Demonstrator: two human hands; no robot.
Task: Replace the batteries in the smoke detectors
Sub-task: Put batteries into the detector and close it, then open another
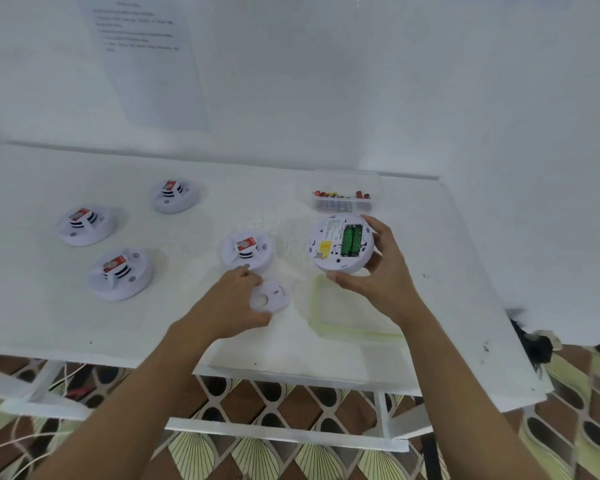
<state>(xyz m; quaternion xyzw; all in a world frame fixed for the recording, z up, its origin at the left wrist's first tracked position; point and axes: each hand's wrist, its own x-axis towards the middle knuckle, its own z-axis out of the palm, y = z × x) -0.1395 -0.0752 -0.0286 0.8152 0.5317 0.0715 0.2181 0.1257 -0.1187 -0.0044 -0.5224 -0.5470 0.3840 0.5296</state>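
Open detector (340, 242) is held off the table (187, 334) at centre-right, back side up and tipped toward the camera. Its batt. bay is uncovered, w/ two green cells (352, 240) side by side inside. Cells' long axis runs away from the person, roughly toward the battery box (343, 197) at the far edge, so ends sit at the far and near walls of the bay. Right hand (378, 271) wraps the detector's rim: thumb on the near edge, fingers curled over the far-right edge, none over the bay. That hand is busy, so the pull prob. falls to the left. Left hand (232, 303) is low and to the left of the bay, nearer the person, fingers and thumb closed on the left edge of the round back plate (270, 299), which lies on or just above the table; can't tell which. To reach the cells it would need to let go of the plate, then move right and away. Just beyond the left hand sits a closed detector (247, 252); three more (120, 273) (84, 225) (174, 195) sit well apart at left. A clear lid (347, 323) w/ a greenish rim lies flat under the right wrist.
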